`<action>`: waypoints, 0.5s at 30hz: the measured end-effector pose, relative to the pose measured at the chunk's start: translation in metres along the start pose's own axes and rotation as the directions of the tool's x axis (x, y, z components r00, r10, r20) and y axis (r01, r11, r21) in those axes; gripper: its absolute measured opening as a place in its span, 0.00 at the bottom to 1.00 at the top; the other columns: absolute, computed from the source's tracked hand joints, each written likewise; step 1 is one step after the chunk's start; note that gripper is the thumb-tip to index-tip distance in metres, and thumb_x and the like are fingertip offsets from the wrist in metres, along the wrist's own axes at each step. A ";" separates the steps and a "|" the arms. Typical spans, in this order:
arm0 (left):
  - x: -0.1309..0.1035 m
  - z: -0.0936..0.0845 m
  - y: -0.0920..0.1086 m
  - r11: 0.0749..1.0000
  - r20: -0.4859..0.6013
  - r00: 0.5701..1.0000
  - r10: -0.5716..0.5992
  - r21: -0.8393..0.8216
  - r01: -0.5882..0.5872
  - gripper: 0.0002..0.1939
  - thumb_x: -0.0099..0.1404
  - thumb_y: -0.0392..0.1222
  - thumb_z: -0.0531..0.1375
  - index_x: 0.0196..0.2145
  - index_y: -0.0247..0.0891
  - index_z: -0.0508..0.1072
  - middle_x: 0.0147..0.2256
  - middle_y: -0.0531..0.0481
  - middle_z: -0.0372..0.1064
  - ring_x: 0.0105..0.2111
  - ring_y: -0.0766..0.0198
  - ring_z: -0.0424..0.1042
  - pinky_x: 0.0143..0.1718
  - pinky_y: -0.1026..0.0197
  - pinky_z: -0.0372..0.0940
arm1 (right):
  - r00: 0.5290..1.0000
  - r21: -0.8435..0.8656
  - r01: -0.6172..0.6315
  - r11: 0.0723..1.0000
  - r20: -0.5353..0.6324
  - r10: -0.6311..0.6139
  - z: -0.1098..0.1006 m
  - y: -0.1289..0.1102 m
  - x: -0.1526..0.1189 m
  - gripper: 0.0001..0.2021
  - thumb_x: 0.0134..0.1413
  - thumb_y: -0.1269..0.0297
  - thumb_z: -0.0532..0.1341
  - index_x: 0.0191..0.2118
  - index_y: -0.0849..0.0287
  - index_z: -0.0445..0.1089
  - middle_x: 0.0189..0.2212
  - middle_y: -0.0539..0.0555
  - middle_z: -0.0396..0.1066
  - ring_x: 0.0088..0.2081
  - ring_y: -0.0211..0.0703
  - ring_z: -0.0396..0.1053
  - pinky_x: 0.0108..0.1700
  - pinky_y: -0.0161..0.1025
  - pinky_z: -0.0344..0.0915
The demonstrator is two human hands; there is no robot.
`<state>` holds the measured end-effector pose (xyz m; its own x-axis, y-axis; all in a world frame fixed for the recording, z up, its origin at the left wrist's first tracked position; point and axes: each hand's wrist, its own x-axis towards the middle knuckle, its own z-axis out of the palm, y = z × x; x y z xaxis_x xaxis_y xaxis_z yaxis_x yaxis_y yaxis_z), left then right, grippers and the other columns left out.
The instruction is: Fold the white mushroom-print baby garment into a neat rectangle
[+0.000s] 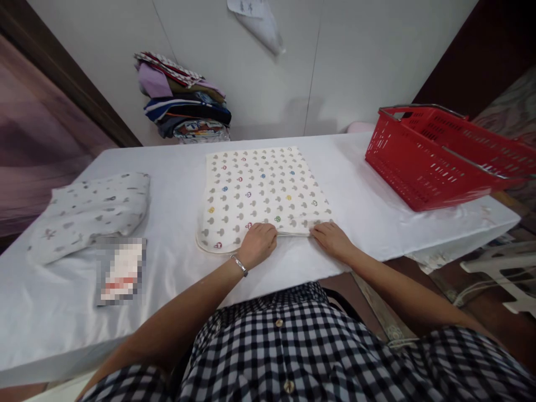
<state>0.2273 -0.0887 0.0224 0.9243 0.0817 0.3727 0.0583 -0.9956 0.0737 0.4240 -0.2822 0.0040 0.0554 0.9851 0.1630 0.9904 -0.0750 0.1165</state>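
Note:
A cream cloth [263, 190] printed with grey and coloured mushrooms lies folded into layers on the white-covered table [180, 201]. My left hand [258, 244] grips its near edge left of the middle, fingers closed over the layers. Closer to the near right corner, my right hand [333, 240] pinches the same edge. Between the two hands the stacked edges show as thin lines. The fingertips under the cloth are hidden.
To the left lies another white patterned cloth [96, 209], with a pixelated flat item [121, 271] beside it. A red plastic basket [435, 162] stands at the right. Several folded fabrics [184, 100] are piled behind the table against the wall. A white plastic chair [498, 273] is at the right.

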 end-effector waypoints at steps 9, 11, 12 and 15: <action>0.001 0.001 0.000 0.992 0.016 0.992 -0.122 -0.040 0.122 0.05 0.61 0.31 0.52 0.30 0.37 0.66 0.29 0.50 0.67 0.32 0.63 0.67 0.37 0.59 0.60 | 0.998 0.000 -0.027 1.000 -0.049 0.027 0.006 -0.001 0.005 0.14 0.60 0.72 0.49 0.45 0.63 0.69 0.42 0.60 0.69 0.41 0.48 0.62 0.41 0.43 0.53; 0.000 0.003 0.000 0.992 0.008 0.991 -0.130 -0.003 0.130 0.05 0.61 0.31 0.52 0.30 0.36 0.66 0.29 0.50 0.67 0.31 0.64 0.67 0.36 0.59 0.59 | 0.997 0.004 -0.037 0.999 -0.074 0.037 0.000 0.004 0.005 0.14 0.59 0.73 0.49 0.46 0.63 0.69 0.43 0.60 0.69 0.41 0.47 0.63 0.42 0.42 0.54; 0.000 0.005 0.000 0.993 0.007 0.993 -0.119 0.023 0.118 0.05 0.62 0.31 0.52 0.30 0.36 0.66 0.29 0.50 0.67 0.30 0.64 0.67 0.36 0.59 0.59 | 0.995 0.007 -0.043 0.999 -0.090 0.044 -0.003 0.008 0.005 0.14 0.59 0.73 0.50 0.46 0.63 0.68 0.44 0.60 0.69 0.42 0.47 0.63 0.42 0.42 0.54; -0.004 0.014 0.003 0.994 0.022 0.999 -0.038 0.105 0.035 0.06 0.62 0.30 0.51 0.31 0.35 0.67 0.30 0.48 0.67 0.31 0.62 0.67 0.37 0.58 0.59 | 0.992 0.032 -0.040 0.999 -0.118 0.044 -0.011 0.019 0.005 0.15 0.58 0.74 0.50 0.47 0.63 0.68 0.44 0.60 0.69 0.42 0.47 0.64 0.43 0.42 0.57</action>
<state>0.2293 -0.0926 0.0086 0.9295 0.1184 0.3493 0.1304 -0.9914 -0.0110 0.4416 -0.2807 0.0177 0.0831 0.9557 0.2825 0.9909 -0.1093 0.0783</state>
